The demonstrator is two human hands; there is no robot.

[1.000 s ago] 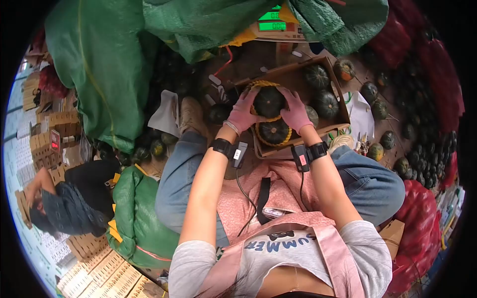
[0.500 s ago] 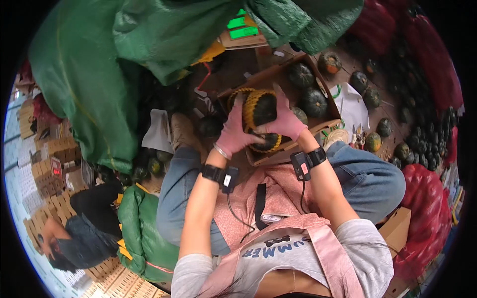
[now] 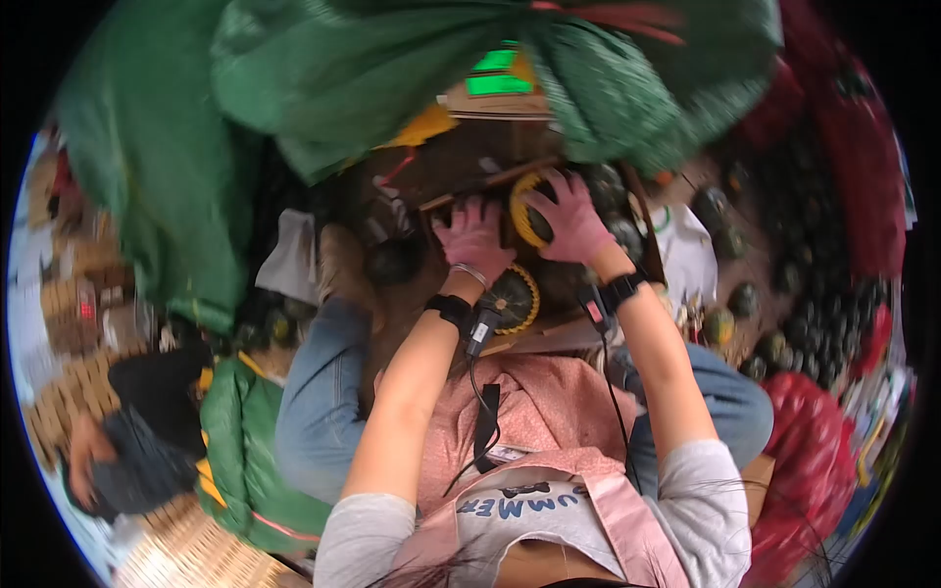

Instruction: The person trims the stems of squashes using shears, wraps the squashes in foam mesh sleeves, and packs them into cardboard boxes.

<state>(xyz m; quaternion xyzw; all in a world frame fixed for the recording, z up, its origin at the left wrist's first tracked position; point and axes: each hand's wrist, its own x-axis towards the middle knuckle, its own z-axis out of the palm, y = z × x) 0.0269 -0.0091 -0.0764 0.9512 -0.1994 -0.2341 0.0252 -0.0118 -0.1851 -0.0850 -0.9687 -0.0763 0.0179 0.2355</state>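
Observation:
My right hand (image 3: 570, 218), in a pink glove, curls over a dark green kabocha squash (image 3: 535, 223) wrapped in a yellow foam net, inside the cardboard box (image 3: 490, 181). My left hand (image 3: 475, 240), gloved in pink too, lies with fingers spread over the left part of the box; what is beneath its palm is hidden. Just below that hand sits another netted squash (image 3: 512, 302), at the near side of the box. Bare squashes (image 3: 627, 235) fill the right side of the box, partly covered by my right hand.
Big green sacks (image 3: 627, 88) rise ahead and at left. A green-lit display (image 3: 498, 73) shows behind the box. Many squashes (image 3: 814, 314) cover the floor at right, near a red net sack (image 3: 809, 470). Another person (image 3: 137, 451) sits at lower left.
Both hands held a netted squash up between them; now they are lower and farther forward over the box, the left hand off it with fingers spread. The view has shifted.

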